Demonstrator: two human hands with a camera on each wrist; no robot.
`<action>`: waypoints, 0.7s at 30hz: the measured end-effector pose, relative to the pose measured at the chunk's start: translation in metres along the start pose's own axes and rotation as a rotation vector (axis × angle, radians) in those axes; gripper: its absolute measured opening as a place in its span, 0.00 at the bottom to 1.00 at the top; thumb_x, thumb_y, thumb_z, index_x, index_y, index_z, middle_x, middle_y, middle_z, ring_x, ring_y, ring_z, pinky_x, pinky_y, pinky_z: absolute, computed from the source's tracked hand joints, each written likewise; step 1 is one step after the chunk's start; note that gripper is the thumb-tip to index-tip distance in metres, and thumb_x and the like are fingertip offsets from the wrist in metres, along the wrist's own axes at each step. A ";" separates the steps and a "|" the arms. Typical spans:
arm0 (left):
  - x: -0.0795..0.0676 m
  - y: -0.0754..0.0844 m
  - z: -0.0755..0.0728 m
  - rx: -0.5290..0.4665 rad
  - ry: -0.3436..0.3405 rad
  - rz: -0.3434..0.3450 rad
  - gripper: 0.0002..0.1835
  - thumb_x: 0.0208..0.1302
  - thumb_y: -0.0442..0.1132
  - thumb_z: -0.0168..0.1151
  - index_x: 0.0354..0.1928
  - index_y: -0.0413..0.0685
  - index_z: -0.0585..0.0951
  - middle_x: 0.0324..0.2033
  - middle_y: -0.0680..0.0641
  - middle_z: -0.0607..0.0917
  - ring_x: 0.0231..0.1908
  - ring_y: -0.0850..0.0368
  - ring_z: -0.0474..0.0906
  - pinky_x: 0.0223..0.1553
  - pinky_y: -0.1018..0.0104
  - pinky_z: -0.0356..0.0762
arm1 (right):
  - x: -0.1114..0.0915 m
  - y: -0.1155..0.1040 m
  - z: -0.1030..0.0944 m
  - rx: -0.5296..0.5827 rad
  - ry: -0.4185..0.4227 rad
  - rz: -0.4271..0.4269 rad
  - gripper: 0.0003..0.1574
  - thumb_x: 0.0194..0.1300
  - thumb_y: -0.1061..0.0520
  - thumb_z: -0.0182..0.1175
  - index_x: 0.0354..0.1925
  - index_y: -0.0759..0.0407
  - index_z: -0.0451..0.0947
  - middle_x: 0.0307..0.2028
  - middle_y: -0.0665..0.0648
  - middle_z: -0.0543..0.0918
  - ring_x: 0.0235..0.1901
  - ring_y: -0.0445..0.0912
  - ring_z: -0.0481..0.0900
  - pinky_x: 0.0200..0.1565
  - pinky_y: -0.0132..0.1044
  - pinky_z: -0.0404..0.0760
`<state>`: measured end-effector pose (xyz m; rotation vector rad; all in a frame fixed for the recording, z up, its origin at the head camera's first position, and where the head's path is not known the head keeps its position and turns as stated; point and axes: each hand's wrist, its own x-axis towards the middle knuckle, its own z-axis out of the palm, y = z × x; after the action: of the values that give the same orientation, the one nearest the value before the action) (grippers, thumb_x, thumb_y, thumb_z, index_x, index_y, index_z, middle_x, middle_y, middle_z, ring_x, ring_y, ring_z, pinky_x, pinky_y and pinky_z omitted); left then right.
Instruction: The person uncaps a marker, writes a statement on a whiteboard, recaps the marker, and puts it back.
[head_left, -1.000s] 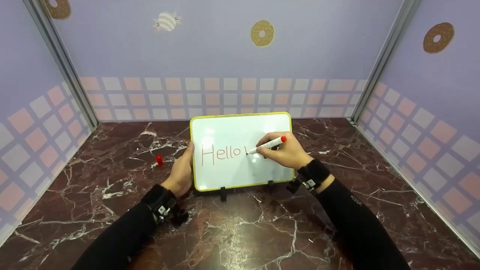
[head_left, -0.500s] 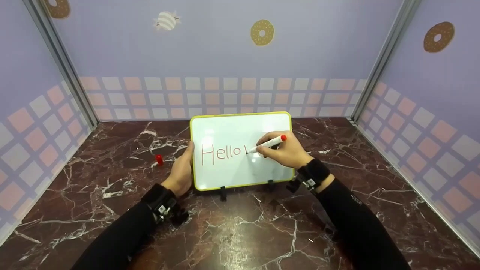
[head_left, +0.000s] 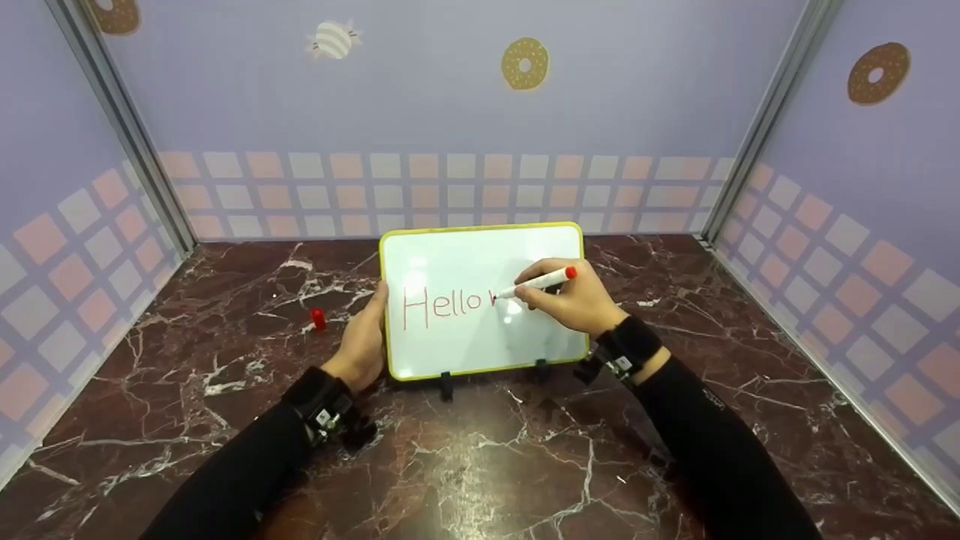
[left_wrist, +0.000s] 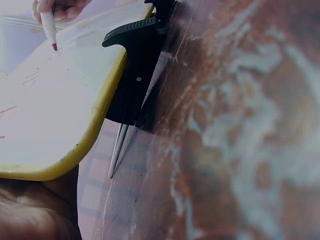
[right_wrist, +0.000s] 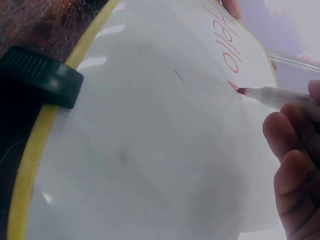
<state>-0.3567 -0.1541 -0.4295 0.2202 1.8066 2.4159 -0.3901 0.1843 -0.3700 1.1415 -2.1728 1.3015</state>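
A small whiteboard (head_left: 450,345) with a yellow frame leans upright in a black stand (left_wrist: 132,75). Red handwriting (head_left: 442,306) reads "Hello", followed by the start of a further letter. My right hand (head_left: 576,300) pinches a white marker (head_left: 541,282) with a red end. In the right wrist view the red tip of the marker (right_wrist: 270,96) meets the board at that last stroke. My left hand (head_left: 361,341) grips the board's left edge, thumb along the frame; its other fingers are hidden. To its left a red marker cap (head_left: 319,319) lies on the table.
The brown marbled table (head_left: 480,465) carries everything. A patterned back wall (head_left: 442,97) stands behind the board, and side walls close in left and right. One black stand foot (head_left: 447,388) juts out below the board's lower edge.
The marker tip has risen slightly from the bottom of the short stroke, and the right hand has shifted a little up with it. The left hand and the whiteboard keep their place.
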 end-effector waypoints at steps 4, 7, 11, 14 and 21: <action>0.000 0.000 0.000 0.001 -0.003 0.002 0.39 0.88 0.70 0.37 0.84 0.54 0.70 0.65 0.36 0.85 0.58 0.40 0.87 0.59 0.45 0.86 | 0.000 0.000 -0.002 0.001 0.003 0.000 0.04 0.70 0.67 0.76 0.43 0.65 0.92 0.33 0.57 0.92 0.27 0.40 0.86 0.29 0.27 0.81; 0.000 0.000 0.001 0.000 0.002 0.004 0.38 0.89 0.70 0.37 0.83 0.53 0.70 0.64 0.36 0.86 0.58 0.40 0.87 0.58 0.44 0.87 | 0.000 0.002 -0.003 -0.005 0.006 -0.005 0.03 0.71 0.67 0.76 0.43 0.65 0.92 0.33 0.56 0.92 0.27 0.41 0.87 0.30 0.28 0.82; 0.000 0.000 0.001 0.003 0.003 0.011 0.38 0.89 0.69 0.37 0.82 0.51 0.72 0.64 0.36 0.86 0.57 0.40 0.88 0.57 0.44 0.87 | 0.000 0.003 -0.003 -0.010 0.013 -0.015 0.03 0.72 0.66 0.74 0.44 0.64 0.92 0.31 0.55 0.91 0.27 0.42 0.87 0.30 0.29 0.83; 0.000 -0.001 0.001 0.004 -0.002 0.015 0.38 0.90 0.68 0.37 0.82 0.51 0.72 0.64 0.36 0.86 0.57 0.40 0.88 0.58 0.44 0.87 | 0.001 0.001 -0.003 -0.012 0.020 -0.020 0.02 0.73 0.65 0.74 0.44 0.63 0.92 0.30 0.54 0.91 0.27 0.42 0.87 0.30 0.30 0.83; 0.001 0.000 0.000 0.013 -0.002 0.015 0.38 0.89 0.69 0.36 0.83 0.52 0.71 0.65 0.37 0.85 0.58 0.40 0.87 0.58 0.45 0.87 | 0.001 0.001 -0.004 -0.039 0.033 -0.035 0.02 0.72 0.66 0.75 0.43 0.63 0.92 0.30 0.53 0.91 0.27 0.42 0.86 0.30 0.29 0.82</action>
<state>-0.3575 -0.1534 -0.4298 0.2380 1.8272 2.4136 -0.3917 0.1876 -0.3678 1.1294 -2.1358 1.2487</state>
